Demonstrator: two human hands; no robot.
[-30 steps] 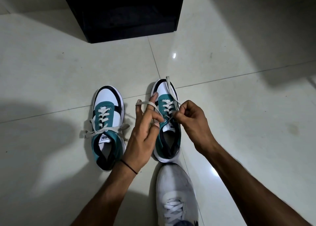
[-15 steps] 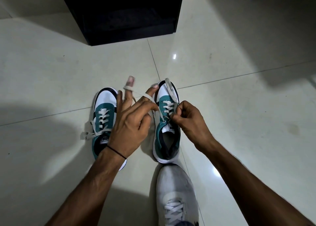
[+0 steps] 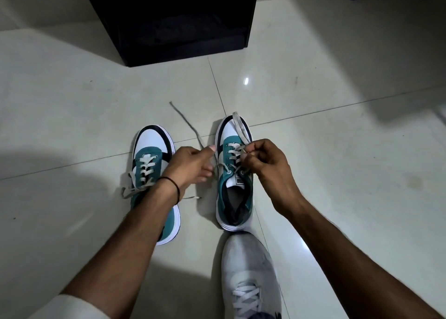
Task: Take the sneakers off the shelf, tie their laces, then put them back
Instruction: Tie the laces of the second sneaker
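A black shelf (image 3: pixel 169 21) is standing at the tiled floor's (image 3: pixel 337 149) far edge. Two teal sneakers (image 3: pixel 235 173) are sitting mid-floor. The right hand (image 3: pixel 268 166) is pinching a lace loop (image 3: pixel 241 130); the left hand (image 3: pixel 190 166) is gripping the other lace end (image 3: pixel 188 123).

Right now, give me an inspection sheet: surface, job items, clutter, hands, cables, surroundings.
Surface: pale glossy tile floor, shadowed at left.
Job items: two teal-white sneakers, toes pointing away. Left sneaker has a bow. Right sneaker is mid-tie.
Clutter: grey shoe just behind the right sneaker's heel.
Hands: left hand pulls one lace end out to the left; right hand pinches a lace loop.
Cables: nothing seen.
Surroundings: black shelf ahead; a dark leg at top right.
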